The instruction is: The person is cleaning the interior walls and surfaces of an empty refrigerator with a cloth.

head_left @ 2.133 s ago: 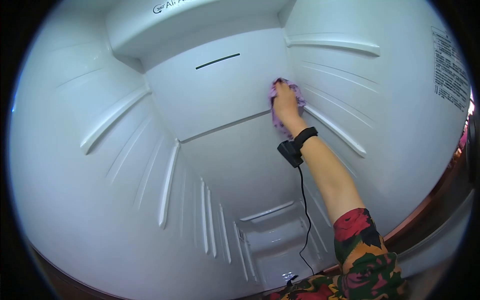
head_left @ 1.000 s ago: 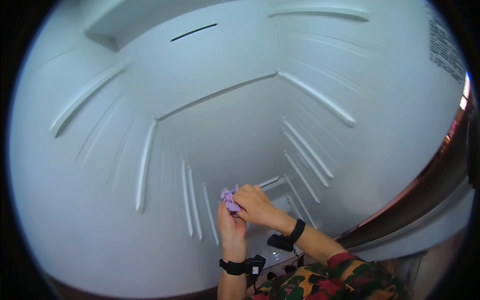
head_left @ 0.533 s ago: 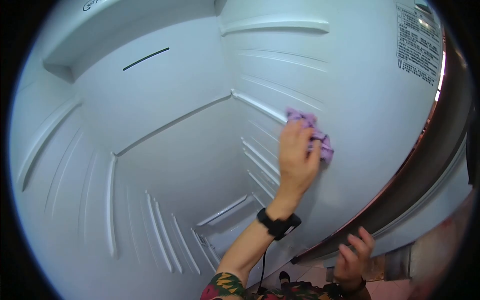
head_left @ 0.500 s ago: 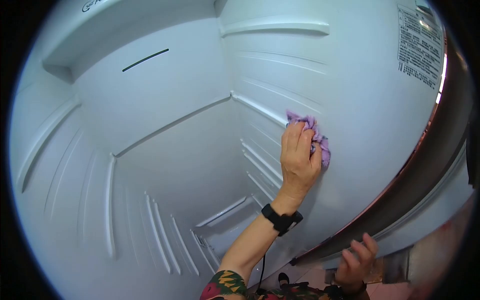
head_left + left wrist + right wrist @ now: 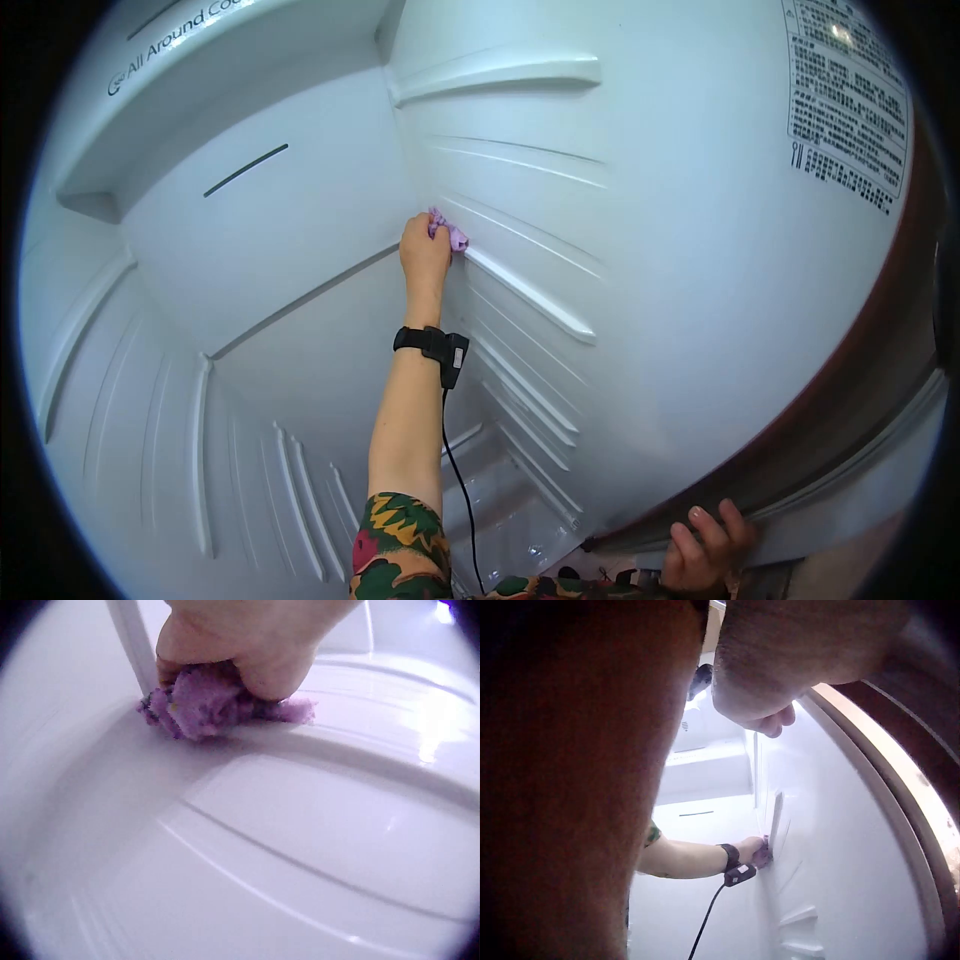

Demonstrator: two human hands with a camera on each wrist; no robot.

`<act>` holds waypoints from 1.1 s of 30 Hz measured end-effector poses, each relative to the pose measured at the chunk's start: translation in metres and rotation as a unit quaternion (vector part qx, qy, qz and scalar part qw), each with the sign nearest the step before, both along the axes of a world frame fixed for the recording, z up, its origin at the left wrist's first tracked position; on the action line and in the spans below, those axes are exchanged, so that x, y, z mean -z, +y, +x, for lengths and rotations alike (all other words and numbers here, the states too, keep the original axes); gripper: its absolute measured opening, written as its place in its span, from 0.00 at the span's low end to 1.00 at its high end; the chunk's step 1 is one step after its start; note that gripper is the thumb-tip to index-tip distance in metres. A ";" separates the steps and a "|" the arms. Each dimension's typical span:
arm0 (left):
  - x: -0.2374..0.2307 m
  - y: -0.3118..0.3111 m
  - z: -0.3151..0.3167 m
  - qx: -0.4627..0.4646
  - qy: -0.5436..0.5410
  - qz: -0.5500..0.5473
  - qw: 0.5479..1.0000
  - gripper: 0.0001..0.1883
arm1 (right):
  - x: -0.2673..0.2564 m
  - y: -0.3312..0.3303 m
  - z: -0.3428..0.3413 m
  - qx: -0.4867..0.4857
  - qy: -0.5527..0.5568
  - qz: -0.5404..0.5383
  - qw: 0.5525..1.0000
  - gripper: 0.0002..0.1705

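My left hand [image 5: 426, 255] is stretched deep into a white refrigerator compartment and grips a crumpled purple patterned cloth [image 5: 455, 238]. In the left wrist view the bunched cloth [image 5: 206, 705] lies against the back end of a shelf ledge, under the curled fingers. That ledge [image 5: 530, 293] runs along the right inner wall, and the cloth is at the corner with the back panel [image 5: 270, 230]. At the lower right, my right hand [image 5: 705, 550] holds nothing, its fingers loosely bent beside the fridge's front edge. The right wrist view shows this hand [image 5: 787, 664] large and dark up close.
More ledges line both side walls, including an upper right one [image 5: 500, 75]. A printed label [image 5: 845, 100] is on the right wall near the front. From the left wrist camera [image 5: 455, 360] a black cable [image 5: 462, 480] hangs. The door [image 5: 870, 470] stands at the right.
The cloth passed from my right hand to my left with both hands together. My left hand then wiped on the right wall and has moved inward to the back corner. The head view turned right.
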State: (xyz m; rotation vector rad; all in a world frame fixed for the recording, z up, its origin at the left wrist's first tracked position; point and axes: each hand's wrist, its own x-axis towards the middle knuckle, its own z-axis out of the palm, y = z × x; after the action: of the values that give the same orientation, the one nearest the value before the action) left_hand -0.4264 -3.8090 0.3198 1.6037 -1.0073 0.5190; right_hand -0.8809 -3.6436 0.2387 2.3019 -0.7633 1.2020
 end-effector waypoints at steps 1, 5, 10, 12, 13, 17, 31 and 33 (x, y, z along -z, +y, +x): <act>0.007 0.002 -0.007 0.032 -0.024 -0.044 0.998 0.06 | 0.008 0.002 0.001 0.018 0.009 0.034 0.999 0.10; 0.043 0.043 -0.116 0.156 -0.041 -0.178 0.971 0.05 | 0.023 -0.005 0.006 0.045 0.013 0.015 0.999 0.09; 0.119 0.063 -0.199 0.211 -0.114 -0.169 0.956 0.15 | 0.009 -0.002 0.016 0.007 -0.021 0.042 0.999 0.08; 0.115 0.044 -0.177 0.190 -0.014 -0.166 0.968 0.17 | 0.005 0.000 0.025 -0.013 -0.016 0.066 0.998 0.08; 0.110 0.034 -0.161 0.191 0.014 -0.186 0.964 0.17 | 0.006 0.000 0.030 -0.013 -0.021 0.074 0.997 0.09; 0.131 -0.009 -0.074 0.112 0.177 -0.202 0.957 0.18 | 0.023 -0.008 0.037 -0.037 -0.033 0.107 0.993 0.11; 0.201 0.067 -0.188 0.009 0.050 -0.032 0.998 0.11 | 0.053 -0.035 0.106 -0.102 -0.101 0.191 0.971 0.11; 0.202 0.075 -0.182 0.084 0.098 -0.044 0.991 0.10 | 0.055 -0.043 0.133 -0.131 -0.126 0.193 0.964 0.11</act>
State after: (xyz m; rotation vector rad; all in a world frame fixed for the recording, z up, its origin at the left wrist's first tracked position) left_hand -0.6085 -3.7340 0.1178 1.4454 -0.9466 0.2807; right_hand -0.7478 -3.6871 0.1836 2.6624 -0.8659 1.6101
